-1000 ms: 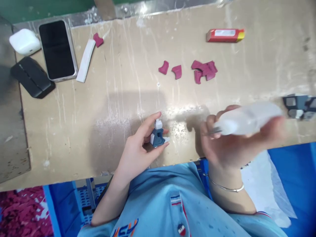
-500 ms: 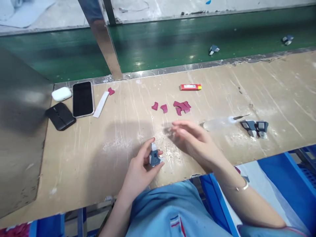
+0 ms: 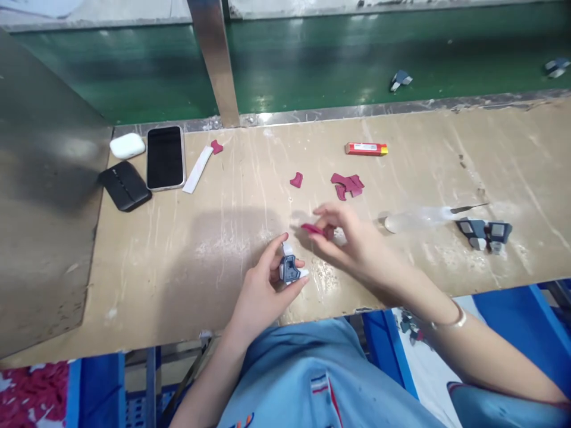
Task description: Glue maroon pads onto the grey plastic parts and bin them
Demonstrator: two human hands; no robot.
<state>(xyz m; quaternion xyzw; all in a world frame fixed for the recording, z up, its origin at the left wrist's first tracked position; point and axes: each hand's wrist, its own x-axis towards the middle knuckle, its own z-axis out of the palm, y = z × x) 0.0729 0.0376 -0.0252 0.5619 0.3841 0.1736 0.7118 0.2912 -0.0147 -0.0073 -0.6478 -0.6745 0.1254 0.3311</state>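
Note:
My left hand (image 3: 263, 279) is closed on a small dark grey and white plastic part (image 3: 289, 269), its hollow side turned up, just above the table near the front edge. My right hand (image 3: 352, 241) pinches a small flat maroon piece (image 3: 312, 229) between thumb and fingers, to the right of the grey part and apart from it. Beyond the hands, one loose maroon piece (image 3: 296, 179) lies alone. A small pile of maroon pieces (image 3: 347, 185) sits to its right. Next to my right forearm lies a translucent bottle (image 3: 413, 220) with a thin dark needle tip.
Two grey and white parts (image 3: 484, 233) lie at the right. A red box with a yellow end (image 3: 366, 149) is at the back. A phone (image 3: 165, 159), white case (image 3: 127, 145) and black case (image 3: 125, 186) are at left. A green conveyor belt (image 3: 312, 71) runs behind a metal post (image 3: 218, 65).
My right hand has picked up one of the two loose maroon pieces and brought it toward the left hand. The left hand still holds the grey part. The camera view has shifted.

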